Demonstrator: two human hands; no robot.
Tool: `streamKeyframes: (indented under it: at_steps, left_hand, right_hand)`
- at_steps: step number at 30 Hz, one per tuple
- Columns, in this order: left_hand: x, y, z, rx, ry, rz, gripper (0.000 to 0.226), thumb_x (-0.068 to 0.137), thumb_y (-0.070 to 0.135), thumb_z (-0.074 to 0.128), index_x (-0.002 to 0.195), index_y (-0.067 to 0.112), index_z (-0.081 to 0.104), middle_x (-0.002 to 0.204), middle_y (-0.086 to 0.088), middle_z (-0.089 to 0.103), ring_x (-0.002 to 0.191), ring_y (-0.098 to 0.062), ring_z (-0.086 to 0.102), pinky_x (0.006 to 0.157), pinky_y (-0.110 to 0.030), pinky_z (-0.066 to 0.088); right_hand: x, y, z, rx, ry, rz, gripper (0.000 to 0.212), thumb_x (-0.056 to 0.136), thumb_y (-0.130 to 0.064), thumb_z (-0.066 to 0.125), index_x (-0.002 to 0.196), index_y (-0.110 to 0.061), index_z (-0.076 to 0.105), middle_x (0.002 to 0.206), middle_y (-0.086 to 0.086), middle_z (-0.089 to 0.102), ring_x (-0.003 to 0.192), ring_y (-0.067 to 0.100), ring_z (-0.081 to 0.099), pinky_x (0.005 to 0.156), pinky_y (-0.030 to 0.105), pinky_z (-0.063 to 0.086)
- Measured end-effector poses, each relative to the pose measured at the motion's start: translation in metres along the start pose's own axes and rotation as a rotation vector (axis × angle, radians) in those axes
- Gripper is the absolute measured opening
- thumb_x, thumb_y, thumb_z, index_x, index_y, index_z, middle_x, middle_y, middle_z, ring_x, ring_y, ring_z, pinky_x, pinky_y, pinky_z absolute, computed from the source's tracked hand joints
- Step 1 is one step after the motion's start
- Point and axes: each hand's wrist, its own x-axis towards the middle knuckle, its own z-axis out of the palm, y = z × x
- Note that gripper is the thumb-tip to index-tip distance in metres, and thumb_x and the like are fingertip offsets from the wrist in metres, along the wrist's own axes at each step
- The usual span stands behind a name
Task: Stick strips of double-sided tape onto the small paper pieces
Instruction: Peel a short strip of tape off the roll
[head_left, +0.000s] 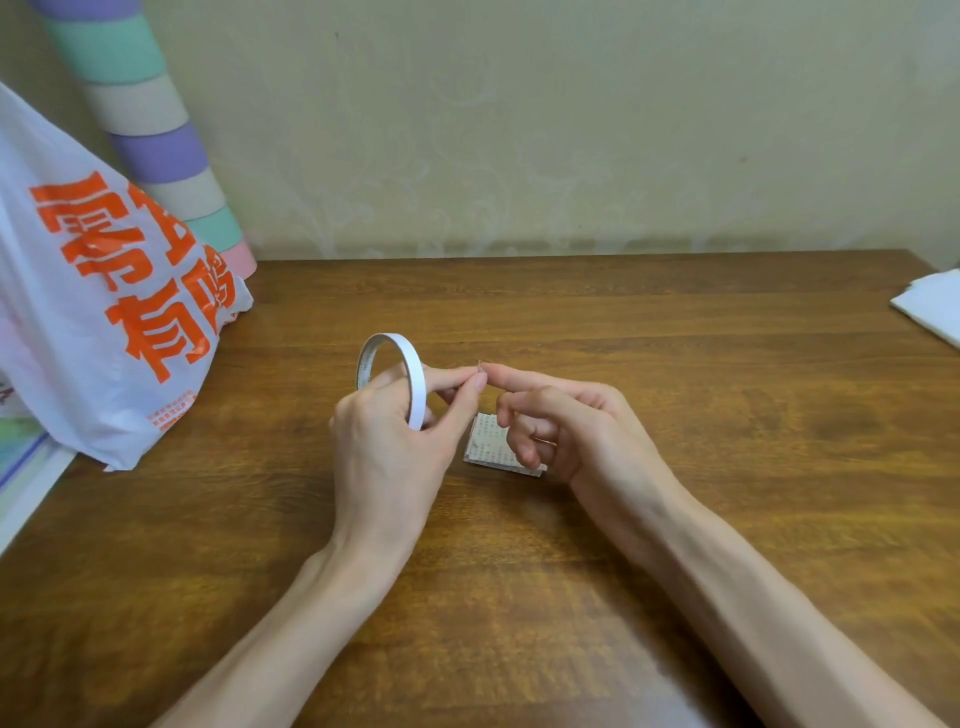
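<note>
Gripping tape roll (415, 382) in left hand (387, 441), fingers (465, 397) pinching its loose end; right hand (571, 421) index tip touching it, grip unclear. Probably needing slow, straight peeling before lowering onto paper pieces (487, 441) lying on bench (675, 338) under right hand.

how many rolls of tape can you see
1. The tape roll sits round fingers of the left hand, left of the paper pieces. Others may be hidden in the plastic bag.

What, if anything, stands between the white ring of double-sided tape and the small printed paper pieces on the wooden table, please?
No separate object does. Only curled fingers of the right hand hang over part of the printed paper pieces; the white tape ring is on the left hand.
</note>
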Motion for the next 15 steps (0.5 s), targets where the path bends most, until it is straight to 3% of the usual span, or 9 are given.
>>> streamKeyframes:
  at_steps: [9, 15]
  left_hand:
    - [0.0001, -0.0011, 0.0008, 0.039, 0.014, 0.030, 0.006, 0.091, 0.023, 0.078, 0.093, 0.019, 0.083, 0.076, 0.012, 0.071, 0.061, -0.012, 0.066, 0.062, -0.036, 0.056]
    - [0.0009, 0.0015, 0.0000, 0.029, 0.023, 0.038, 0.005, 0.092, 0.019, 0.078, 0.095, 0.018, 0.082, 0.071, 0.014, 0.067, 0.057, -0.011, 0.063, 0.064, -0.026, 0.052]
  right_hand:
    - [0.0011, 0.0030, 0.0021, -0.021, -0.006, 0.004, 0.031, 0.096, -0.004, 0.060, 0.121, -0.011, 0.078, 0.080, 0.004, 0.060, 0.061, 0.016, 0.045, 0.059, 0.022, 0.042]
    - [0.0005, 0.0033, 0.0002, -0.040, 0.004, -0.009, 0.025, 0.096, -0.006, 0.061, 0.114, -0.005, 0.079, 0.081, 0.003, 0.064, 0.063, 0.018, 0.045, 0.062, 0.022, 0.044]
